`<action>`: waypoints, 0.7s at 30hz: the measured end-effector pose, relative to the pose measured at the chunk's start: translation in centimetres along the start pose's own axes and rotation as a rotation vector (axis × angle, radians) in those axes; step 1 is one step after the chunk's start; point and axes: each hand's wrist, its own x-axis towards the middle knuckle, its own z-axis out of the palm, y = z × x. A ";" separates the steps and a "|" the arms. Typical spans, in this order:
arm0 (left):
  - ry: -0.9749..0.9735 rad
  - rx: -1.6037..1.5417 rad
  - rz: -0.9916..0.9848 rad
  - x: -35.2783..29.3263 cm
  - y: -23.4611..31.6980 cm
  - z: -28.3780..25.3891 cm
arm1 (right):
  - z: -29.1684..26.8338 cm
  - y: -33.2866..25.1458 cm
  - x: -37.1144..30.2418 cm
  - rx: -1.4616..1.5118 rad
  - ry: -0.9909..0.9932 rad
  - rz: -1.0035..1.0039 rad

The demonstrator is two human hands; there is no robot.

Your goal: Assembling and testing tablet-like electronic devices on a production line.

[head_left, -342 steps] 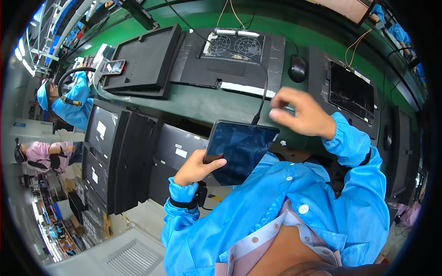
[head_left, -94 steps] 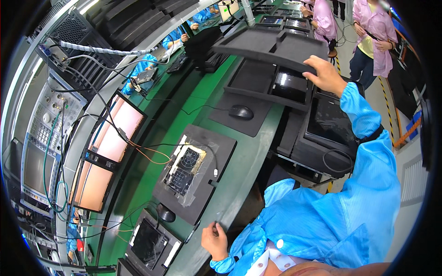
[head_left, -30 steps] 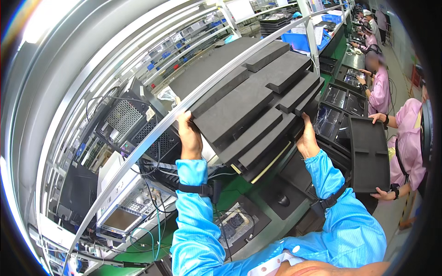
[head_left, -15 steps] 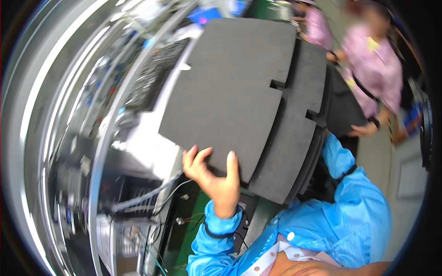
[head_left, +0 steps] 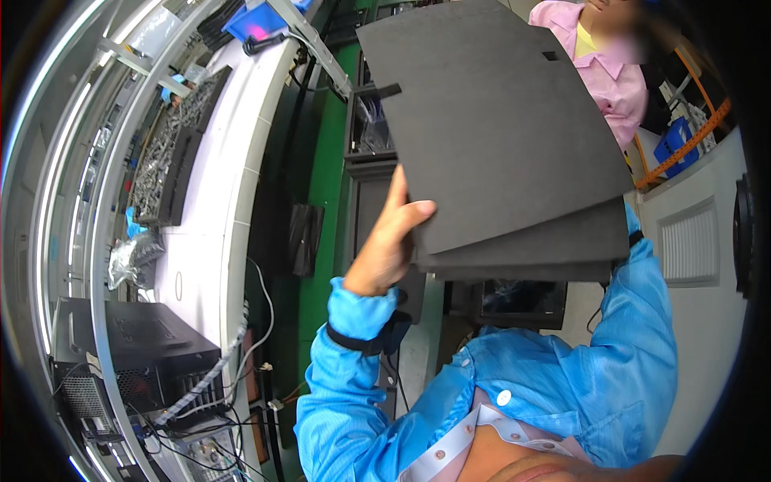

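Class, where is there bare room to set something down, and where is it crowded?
Bare: the white surface, right of the black tray, above the computer case. Crowded: around that case, with cables. Black foam pieces in the left hand hide part of the green bench.

On our left, silvery metal rails [head_left: 103, 233] curve up past a long white shelf [head_left: 191, 265], with a green bench top [head_left: 328, 173] running alongside it beneath a slanting metal post [head_left: 312, 44]. Along the far left rim we see a bright strip of bluish-white light [head_left: 18, 120], bent by the lens. To our right stand an orange-framed rack [head_left: 692, 147] and a pale panel [head_left: 671, 210] fitted with a louvred grille [head_left: 688, 247], while a patch of light floor [head_left: 580, 309] shows lower down, near the middle.
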 end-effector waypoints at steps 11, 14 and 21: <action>0.201 -0.038 0.142 4.9 -9.0 1.0 | 12.3 4.5 1.4 -0.061 0.087 -0.033; 0.199 0.049 0.230 6.0 -9.1 0.8 | 11.8 4.5 1.9 -0.083 0.069 -0.022; 0.379 0.196 0.335 4.1 -10.2 -0.3 | 8.5 6.6 -0.7 -0.161 0.023 0.049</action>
